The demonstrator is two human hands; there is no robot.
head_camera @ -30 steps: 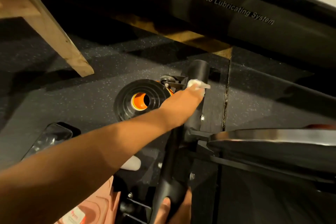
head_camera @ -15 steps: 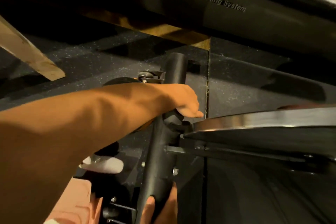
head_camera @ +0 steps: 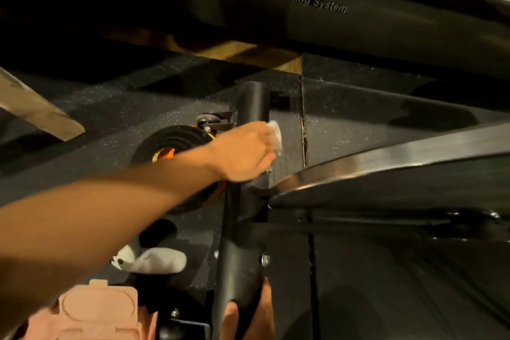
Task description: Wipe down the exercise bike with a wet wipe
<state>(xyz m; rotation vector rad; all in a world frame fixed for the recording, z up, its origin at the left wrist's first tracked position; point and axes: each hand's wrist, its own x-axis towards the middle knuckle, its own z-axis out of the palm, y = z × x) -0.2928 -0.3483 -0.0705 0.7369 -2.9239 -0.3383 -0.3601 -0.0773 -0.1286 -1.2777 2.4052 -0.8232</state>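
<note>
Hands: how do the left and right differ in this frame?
The left hand reaches far up the bike tube, arm outstretched; the right hand sits low at the picture's bottom edge, mostly cut off. The left hand presses a white wipe to the tube; the right hand grips only the tube. Both touch the same tube.

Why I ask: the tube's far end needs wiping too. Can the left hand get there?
Probably yes. The left hand, clutching the wipe, rests on the black tube just short of its far end, and nothing visible lies between them.
</note>
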